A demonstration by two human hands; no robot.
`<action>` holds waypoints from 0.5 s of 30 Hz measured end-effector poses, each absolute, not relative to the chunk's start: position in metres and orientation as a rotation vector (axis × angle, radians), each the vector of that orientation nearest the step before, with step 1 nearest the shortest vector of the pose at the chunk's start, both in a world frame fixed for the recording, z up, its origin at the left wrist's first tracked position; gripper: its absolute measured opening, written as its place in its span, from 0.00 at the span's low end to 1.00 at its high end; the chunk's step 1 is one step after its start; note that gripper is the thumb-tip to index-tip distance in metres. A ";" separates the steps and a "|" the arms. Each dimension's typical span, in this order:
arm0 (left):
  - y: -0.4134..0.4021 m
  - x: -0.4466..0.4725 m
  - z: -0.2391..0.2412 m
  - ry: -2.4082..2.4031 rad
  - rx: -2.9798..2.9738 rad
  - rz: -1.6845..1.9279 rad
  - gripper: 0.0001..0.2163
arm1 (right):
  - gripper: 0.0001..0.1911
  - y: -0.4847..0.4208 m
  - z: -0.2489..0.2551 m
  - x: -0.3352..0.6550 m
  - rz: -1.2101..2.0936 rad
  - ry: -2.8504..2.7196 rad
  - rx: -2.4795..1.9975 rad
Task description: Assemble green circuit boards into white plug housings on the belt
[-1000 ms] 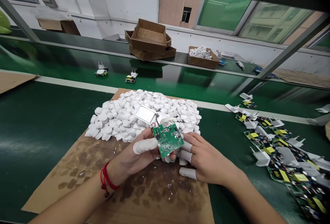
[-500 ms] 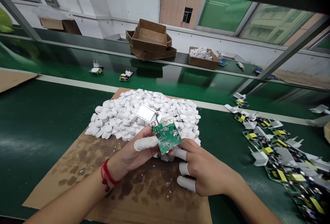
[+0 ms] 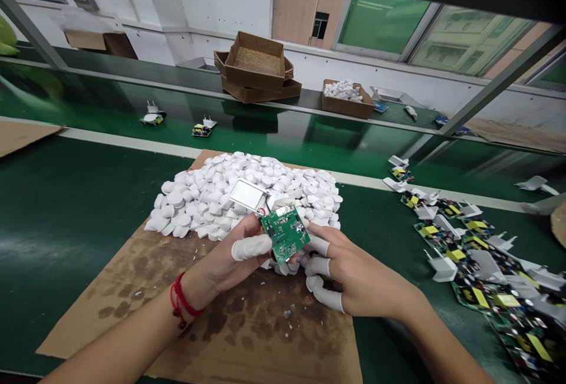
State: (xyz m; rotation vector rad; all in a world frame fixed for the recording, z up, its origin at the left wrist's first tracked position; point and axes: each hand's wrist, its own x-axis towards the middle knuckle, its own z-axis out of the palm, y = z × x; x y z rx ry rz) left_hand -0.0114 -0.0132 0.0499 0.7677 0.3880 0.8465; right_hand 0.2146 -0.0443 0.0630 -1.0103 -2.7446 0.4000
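Observation:
My left hand (image 3: 230, 260) grips a small green circuit board (image 3: 284, 233) between thumb and fingers, over a stained cardboard sheet (image 3: 145, 289). A silver flat cell (image 3: 247, 194) hangs off the board by thin wires and rests on a heap of white plastic caps (image 3: 212, 195). My right hand (image 3: 354, 278), white cots on its fingertips, reaches in from the right, fingers bent and touching the board's right edge and the caps beneath it. What its fingertips hold, if anything, is hidden.
A spread of green circuit boards with white plug parts (image 3: 477, 254) lies at the right on the green bench. Two assemblies (image 3: 177, 121) ride the belt behind. Stacked cardboard trays (image 3: 256, 71) and a box of white parts (image 3: 347, 98) stand on the far shelf.
My right hand has moved back up against the board, fingers closing in on its right edge. The two assemblies on the belt have drifted left. My left hand keeps its hold.

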 end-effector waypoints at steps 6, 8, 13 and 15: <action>-0.017 -0.006 0.058 0.481 1.026 0.742 0.17 | 0.18 -0.048 0.068 0.216 0.134 -2.024 -0.863; -0.017 -0.004 0.062 0.457 1.145 0.651 0.19 | 0.19 -0.050 0.069 0.214 0.132 -2.000 -0.806; -0.016 0.001 0.069 0.338 1.172 0.537 0.25 | 0.14 -0.054 0.068 0.205 0.013 -2.097 -0.669; -0.016 0.003 0.069 0.314 1.144 0.535 0.29 | 0.13 -0.054 0.066 0.202 -0.010 -2.123 -0.642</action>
